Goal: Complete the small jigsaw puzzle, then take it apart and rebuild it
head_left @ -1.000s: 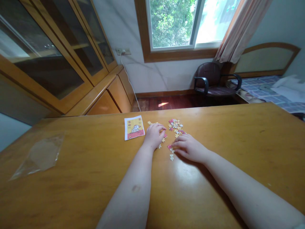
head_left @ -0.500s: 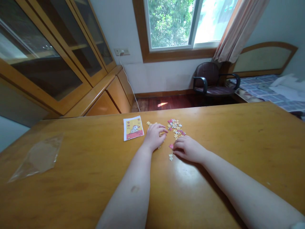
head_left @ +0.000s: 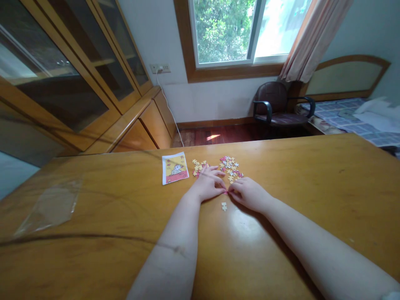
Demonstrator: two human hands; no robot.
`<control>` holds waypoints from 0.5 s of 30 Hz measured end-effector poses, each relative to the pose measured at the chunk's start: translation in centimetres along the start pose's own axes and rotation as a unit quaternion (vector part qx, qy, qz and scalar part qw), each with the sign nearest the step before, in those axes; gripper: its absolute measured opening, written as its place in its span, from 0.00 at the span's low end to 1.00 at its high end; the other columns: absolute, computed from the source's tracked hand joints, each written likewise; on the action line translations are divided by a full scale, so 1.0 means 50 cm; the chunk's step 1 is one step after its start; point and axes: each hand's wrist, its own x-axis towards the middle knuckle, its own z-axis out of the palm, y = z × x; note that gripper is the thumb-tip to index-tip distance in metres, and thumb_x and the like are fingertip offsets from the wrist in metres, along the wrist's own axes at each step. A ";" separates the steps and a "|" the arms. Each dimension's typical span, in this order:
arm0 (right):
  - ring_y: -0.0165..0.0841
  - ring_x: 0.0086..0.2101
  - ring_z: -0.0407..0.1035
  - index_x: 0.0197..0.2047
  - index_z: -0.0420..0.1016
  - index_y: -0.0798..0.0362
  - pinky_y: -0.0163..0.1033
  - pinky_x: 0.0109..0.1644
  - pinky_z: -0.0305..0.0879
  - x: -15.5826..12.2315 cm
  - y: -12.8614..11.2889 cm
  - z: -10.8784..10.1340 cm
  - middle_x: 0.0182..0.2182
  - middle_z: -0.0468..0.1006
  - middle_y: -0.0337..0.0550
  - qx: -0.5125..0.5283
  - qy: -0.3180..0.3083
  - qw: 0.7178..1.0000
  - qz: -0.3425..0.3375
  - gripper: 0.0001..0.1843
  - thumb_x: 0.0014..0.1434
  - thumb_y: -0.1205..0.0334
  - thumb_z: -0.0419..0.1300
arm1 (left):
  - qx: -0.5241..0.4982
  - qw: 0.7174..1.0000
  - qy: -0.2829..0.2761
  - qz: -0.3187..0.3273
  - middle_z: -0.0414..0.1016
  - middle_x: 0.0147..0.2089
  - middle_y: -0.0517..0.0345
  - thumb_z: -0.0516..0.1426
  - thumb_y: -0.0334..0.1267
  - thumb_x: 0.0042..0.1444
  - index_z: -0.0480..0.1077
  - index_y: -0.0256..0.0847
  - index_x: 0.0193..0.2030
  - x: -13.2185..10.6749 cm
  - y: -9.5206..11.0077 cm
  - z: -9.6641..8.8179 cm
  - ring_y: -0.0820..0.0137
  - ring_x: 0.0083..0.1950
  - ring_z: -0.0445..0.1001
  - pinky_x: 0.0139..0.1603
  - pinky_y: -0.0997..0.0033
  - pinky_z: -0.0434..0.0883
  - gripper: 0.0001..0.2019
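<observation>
Pinching knobbed pink puzzle piece point(head_left: 226, 192)

Both forearms bare, no sleeves down to wrists. Left hand point(head_left: 208, 184) bare: no ring, no watch, no glove. Right hand point(head_left: 250, 193) likewise bare. Small oval mark on left forearm point(head_left: 178, 249). Scrap of white cloth at bottom right corner.
</observation>
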 end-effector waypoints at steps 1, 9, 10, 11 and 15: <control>0.33 0.32 0.71 0.34 0.75 0.54 0.37 0.41 0.62 0.000 0.001 0.000 0.29 0.79 0.43 0.000 0.001 1.000 0.004 0.09 0.62 0.62 0.55 | -0.002 1.000 0.001 -0.002 0.75 0.53 0.63 0.65 0.42 0.48 0.79 0.52 0.29 0.000 0.001 0.000 0.57 0.65 0.59 0.70 0.41 0.36 0.02; 0.33 0.32 0.71 0.32 0.74 0.53 0.37 0.40 0.61 0.000 0.006 -0.005 0.29 0.79 0.42 -0.020 0.023 0.998 0.053 0.08 0.62 0.61 0.56 | 0.002 1.000 0.019 -0.022 0.76 0.52 0.61 0.62 0.41 0.50 0.78 0.49 0.31 -0.001 -0.004 0.002 0.57 0.65 0.60 0.71 0.44 0.39 0.03; 0.33 0.32 0.70 0.32 0.74 0.53 0.37 0.40 0.60 0.000 0.005 -0.006 0.29 0.78 0.42 -0.021 0.025 0.998 0.057 0.09 0.62 0.61 0.56 | 0.002 0.999 0.024 -0.022 0.76 0.52 0.60 0.62 0.40 0.50 0.78 0.50 0.33 -0.001 -0.005 0.002 0.57 0.65 0.60 0.70 0.45 0.40 0.04; 0.33 0.32 0.70 0.32 0.74 0.53 0.37 0.39 0.60 -0.001 0.005 -0.008 0.29 0.78 0.42 -0.023 0.026 0.998 0.060 0.09 0.62 0.60 0.56 | 0.003 0.999 0.028 -0.022 0.76 0.52 0.60 0.61 0.39 0.51 0.78 0.50 0.34 -0.001 -0.005 0.003 0.58 0.65 0.60 0.70 0.44 0.41 0.05; 0.33 0.30 0.68 0.28 0.74 0.53 0.37 0.37 0.60 -0.001 0.003 -0.012 0.26 0.76 0.43 -0.031 0.009 0.998 0.055 0.13 0.62 0.60 0.55 | 0.007 0.999 0.038 -0.010 0.76 0.51 0.62 0.59 0.35 0.53 0.79 0.52 0.35 -0.002 -0.004 0.004 0.58 0.64 0.61 0.70 0.43 0.44 0.08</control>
